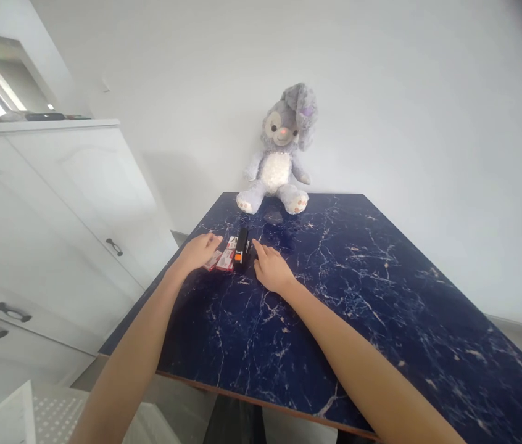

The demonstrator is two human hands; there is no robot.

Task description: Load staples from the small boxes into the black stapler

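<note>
A black stapler (241,250) with an orange patch at its near end lies lengthwise on the dark blue table. Small red and white boxes (225,260) lie close against its left side, some partly covered. My left hand (198,251) is just left of these boxes, fingers stretched toward them and holding nothing visible; whether it touches the nearest box I cannot tell. On the stapler's other side rests my right hand (273,268), low over the tabletop. Its index finger points forward beside the stapler, the other fingers are loosely bent, and nothing shows in it.
A grey plush rabbit (276,169) sits at the table's far edge against the white wall. The marbled blue table (358,296) reaches far to the right. White cabinets (71,203) with dark handles stand at the left. A white perforated thing (55,416) is low at the left.
</note>
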